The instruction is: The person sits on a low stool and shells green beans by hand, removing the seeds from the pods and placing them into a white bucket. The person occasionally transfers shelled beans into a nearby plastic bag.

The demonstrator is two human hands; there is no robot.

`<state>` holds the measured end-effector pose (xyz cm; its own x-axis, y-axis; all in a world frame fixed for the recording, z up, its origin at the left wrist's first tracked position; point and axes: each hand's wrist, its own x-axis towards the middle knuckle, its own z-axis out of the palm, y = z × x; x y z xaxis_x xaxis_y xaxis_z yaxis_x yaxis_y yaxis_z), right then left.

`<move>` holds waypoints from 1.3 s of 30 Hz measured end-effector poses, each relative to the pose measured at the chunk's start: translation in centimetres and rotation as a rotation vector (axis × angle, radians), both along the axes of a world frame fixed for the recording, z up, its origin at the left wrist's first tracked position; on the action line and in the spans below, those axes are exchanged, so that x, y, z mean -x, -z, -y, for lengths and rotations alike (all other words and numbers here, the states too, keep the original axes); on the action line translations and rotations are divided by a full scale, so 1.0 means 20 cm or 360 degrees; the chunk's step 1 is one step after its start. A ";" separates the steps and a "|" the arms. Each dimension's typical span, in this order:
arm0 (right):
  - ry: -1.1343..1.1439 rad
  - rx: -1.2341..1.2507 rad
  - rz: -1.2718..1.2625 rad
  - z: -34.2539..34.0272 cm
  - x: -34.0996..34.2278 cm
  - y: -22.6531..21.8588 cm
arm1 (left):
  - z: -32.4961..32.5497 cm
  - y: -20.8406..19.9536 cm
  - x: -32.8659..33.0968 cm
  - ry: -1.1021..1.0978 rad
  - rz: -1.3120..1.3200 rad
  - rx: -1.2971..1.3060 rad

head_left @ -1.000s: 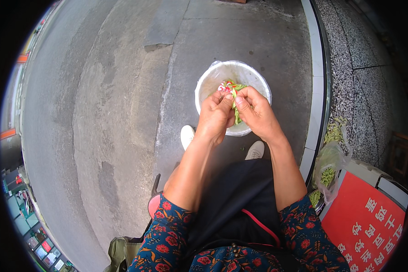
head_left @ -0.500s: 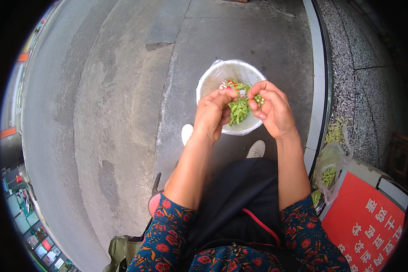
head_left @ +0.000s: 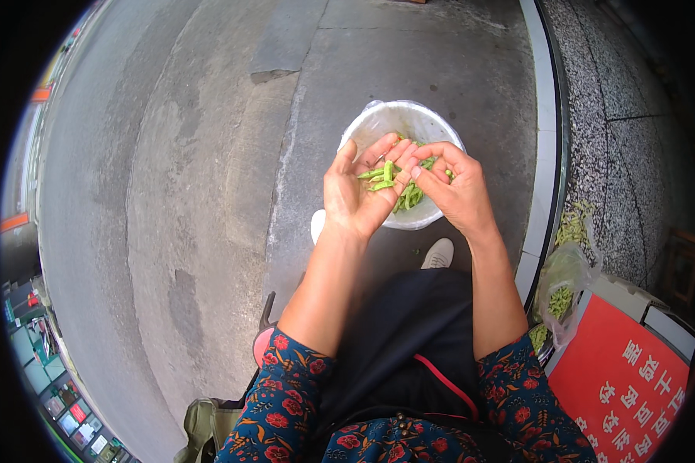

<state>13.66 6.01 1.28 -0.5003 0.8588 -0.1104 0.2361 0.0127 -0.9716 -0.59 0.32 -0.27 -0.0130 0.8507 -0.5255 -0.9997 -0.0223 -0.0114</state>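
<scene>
My left hand (head_left: 351, 197) is turned palm up over a white bucket, its fingers stretched out. Several green bean pods (head_left: 382, 177) rest across that palm and its fingers. Against its fingertips, my right hand (head_left: 465, 189) has thumb and forefinger pinched together; what lies between those tips is too small to make out. Shelled green beans (head_left: 449, 174) show in the curl of its other fingers. Below both hands stands the round bucket (head_left: 444, 127), lined with clear plastic. More green pods (head_left: 411, 197) lie inside it, partly covered by my hands.
Grey paving (head_left: 208, 154) spreads to the left. A pale raised edging (head_left: 544, 154) runs along the right, beside speckled stone. At lower right are a clear plastic bag (head_left: 567, 285) of green pods and a red sign (head_left: 618, 378). My white shoe (head_left: 438, 253) stands near the bucket.
My left hand has turned from a closed grip to palm up, baring the pods. My right hand has turned over and come left to its fingertips.
</scene>
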 end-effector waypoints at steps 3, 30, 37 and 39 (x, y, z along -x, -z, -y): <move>0.0037 -0.0131 0.0068 0.01 0.01 0.00 | 0.01 0.01 0.00 0.0045 -0.0074 -0.0035; 0.0023 0.0185 -0.0100 0.08 0.09 0.09 | -0.01 0.06 -0.10 0.0184 -0.0387 -0.0084; 0.0047 0.0168 0.0039 0.09 0.10 0.07 | 0.00 0.06 -0.12 0.0192 -0.0418 -0.0106; 0.0068 0.0118 0.0047 0.09 0.11 0.06 | 0.00 0.05 -0.12 0.0206 -0.0493 -0.0114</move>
